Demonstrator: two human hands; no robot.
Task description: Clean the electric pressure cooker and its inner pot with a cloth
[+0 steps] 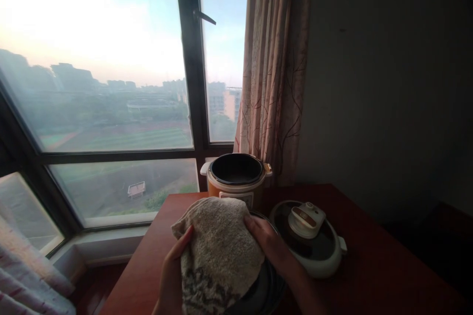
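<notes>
both hands hold a beige towel (218,251) over a dark round pot (266,286) at the worktop's (369,266) near edge. left hand (173,273) fingers curl on its edge and right hand (269,246) fingers clasp the other side. the rice cooker base (236,179) stands open, lid (308,236) off beside it. wiping appears under way, reassembly outstanding.

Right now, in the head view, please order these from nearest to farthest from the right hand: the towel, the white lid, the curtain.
1. The towel: in front, directly under the right hand, touching it.
2. The white lid: on the table just to the right of that hand.
3. The curtain: far behind, beside the window.
</notes>
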